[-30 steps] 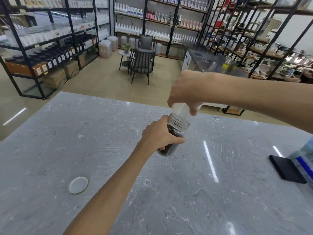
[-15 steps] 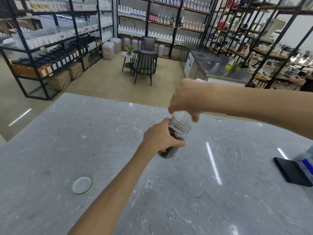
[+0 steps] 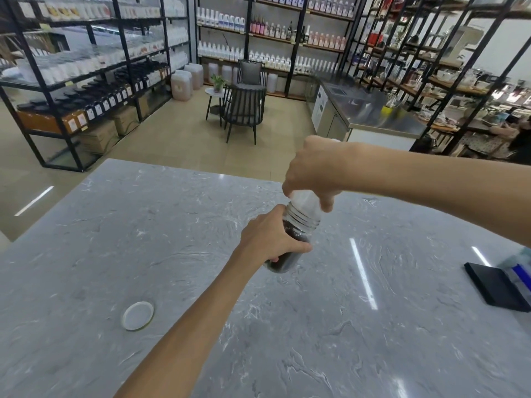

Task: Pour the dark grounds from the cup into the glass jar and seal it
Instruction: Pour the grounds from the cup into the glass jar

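Note:
A glass jar [image 3: 296, 239] with dark grounds inside stands on the grey marble table [image 3: 373, 326], leaning a little to the right. My left hand [image 3: 270, 239] is wrapped around its body. Above it my right hand [image 3: 313, 172] holds a clear plastic cup [image 3: 304, 201] upside down, its mouth at the jar's threaded neck. Most of the cup is hidden by my fingers. The jar's white lid [image 3: 138, 315] lies flat on the table at the near left, apart from both hands.
A black flat slab [image 3: 497, 285] lies at the table's right edge beside a clear bag with a blue stripe [image 3: 520, 271]. Beyond the table are black shelving racks, two dark chairs [image 3: 244, 110] and a steel counter [image 3: 370, 110].
The cup stays tipped over the jar's mouth in both hands. The whole view has shifted down a little as my head moved; the lid has not moved.

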